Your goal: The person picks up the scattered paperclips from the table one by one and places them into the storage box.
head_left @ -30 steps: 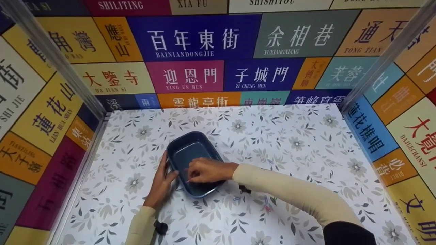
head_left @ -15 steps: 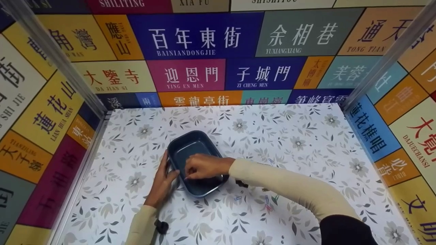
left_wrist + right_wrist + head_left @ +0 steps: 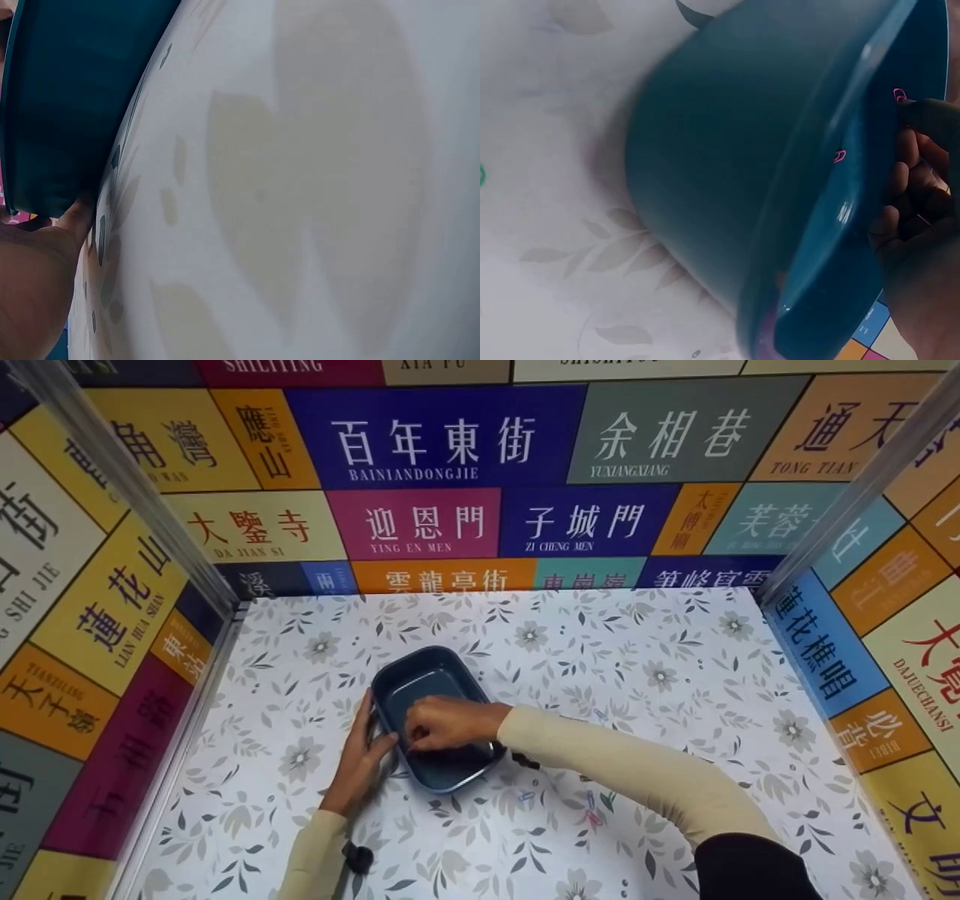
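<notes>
A deep dark-blue rectangular dish (image 3: 427,686) with rounded corners stands tilted off square, left of the table's middle. My left hand (image 3: 358,765) rests against its left outer side, fingers straight along the wall and thumb near the rim. In the left wrist view a finger touches the dish wall (image 3: 64,97) near its bottom edge. My right hand (image 3: 454,723) hangs inside the dish. Between its thumb and forefinger it pinches a pink paper clip (image 3: 899,95). A second pink clip shape (image 3: 840,156) shows against the inner wall, possibly a reflection.
Loose paper clips lie right of the dish, partly by the right forearm: blue (image 3: 526,796), pink (image 3: 592,817), green (image 3: 607,802) and another blue clip (image 3: 600,715) beyond the sleeve. Printed panels (image 3: 427,439) wall in the flower-patterned table (image 3: 675,637).
My right hand has shifted slightly back and left within the dish, fingers still together. The left hand stays against the dish. The whole head view has drifted a little.
</notes>
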The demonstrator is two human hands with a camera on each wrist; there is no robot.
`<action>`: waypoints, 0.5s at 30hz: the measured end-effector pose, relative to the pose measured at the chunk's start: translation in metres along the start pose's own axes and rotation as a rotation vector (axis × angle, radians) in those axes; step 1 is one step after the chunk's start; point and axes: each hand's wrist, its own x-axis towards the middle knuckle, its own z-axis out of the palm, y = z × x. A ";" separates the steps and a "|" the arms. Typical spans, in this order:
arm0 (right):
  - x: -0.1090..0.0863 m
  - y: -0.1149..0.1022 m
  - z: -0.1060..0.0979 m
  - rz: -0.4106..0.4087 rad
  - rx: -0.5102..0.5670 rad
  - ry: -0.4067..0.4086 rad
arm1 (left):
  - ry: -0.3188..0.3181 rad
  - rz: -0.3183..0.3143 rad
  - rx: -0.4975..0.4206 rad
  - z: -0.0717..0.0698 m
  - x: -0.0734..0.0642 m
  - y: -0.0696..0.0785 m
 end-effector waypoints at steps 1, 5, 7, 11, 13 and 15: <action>0.001 0.001 0.000 0.000 -0.001 0.001 | 0.001 0.002 -0.004 0.000 0.000 0.000; 0.002 0.004 -0.001 0.010 0.001 -0.003 | -0.004 0.004 -0.029 0.000 0.000 -0.001; 0.001 0.006 -0.001 0.019 0.006 -0.005 | -0.004 0.001 -0.042 0.000 0.000 -0.001; -0.001 0.008 -0.002 0.033 0.005 0.002 | -0.004 -0.006 -0.055 0.001 -0.001 -0.002; -0.004 0.008 -0.003 0.041 0.002 0.013 | -0.006 -0.007 -0.059 0.001 -0.001 -0.002; -0.007 0.008 -0.005 0.047 0.002 0.028 | -0.007 -0.004 -0.053 0.001 -0.001 -0.002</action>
